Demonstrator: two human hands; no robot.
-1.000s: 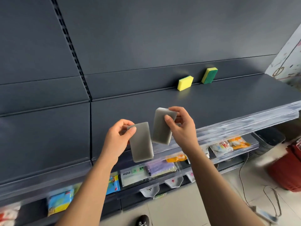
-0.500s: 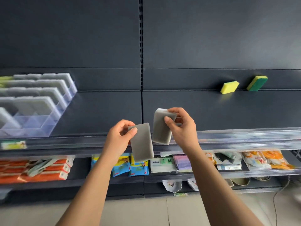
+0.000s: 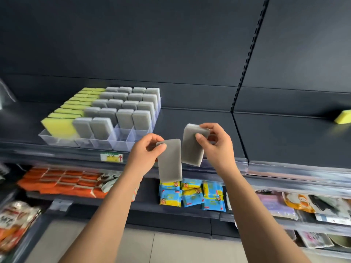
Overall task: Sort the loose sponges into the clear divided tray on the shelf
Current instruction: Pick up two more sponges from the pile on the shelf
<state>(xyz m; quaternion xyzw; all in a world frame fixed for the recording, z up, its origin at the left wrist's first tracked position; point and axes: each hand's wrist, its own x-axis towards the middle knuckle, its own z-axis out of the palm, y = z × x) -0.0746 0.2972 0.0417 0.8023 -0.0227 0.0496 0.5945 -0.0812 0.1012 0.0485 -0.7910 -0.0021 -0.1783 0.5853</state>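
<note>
Both hands are busy here. The left hand [image 3: 146, 149] pinches a grey sponge [image 3: 170, 164] by its top corner so it dangles, and the right hand [image 3: 215, 147] pinches a second grey sponge [image 3: 191, 149] near its top edge. Both sponges hang in the air at the front of the shelf [image 3: 174, 120], just right of the clear divided tray [image 3: 124, 139] — neither is in it yet.

My worry is that those are fingertip grips on soft foam, so either one could swing or slip and drop onto the lower shelf [image 3: 171, 211] or the floor [image 3: 180, 247]. The open slots look narrow, so a tilted sponge could catch on a divider or end up lying across two. Shoving it in could also slide the light tray or tip the standing grey sponges [image 3: 124, 118].

Around it, yellow sponges [image 3: 60, 126] fill the tray's left column and a loose yellow sponge [image 3: 343, 116] sits far right on the shelf, with blue packets [image 3: 191, 194] and orange packets [image 3: 60, 181] below. I don't see anything between the hands and the tray's front row.
</note>
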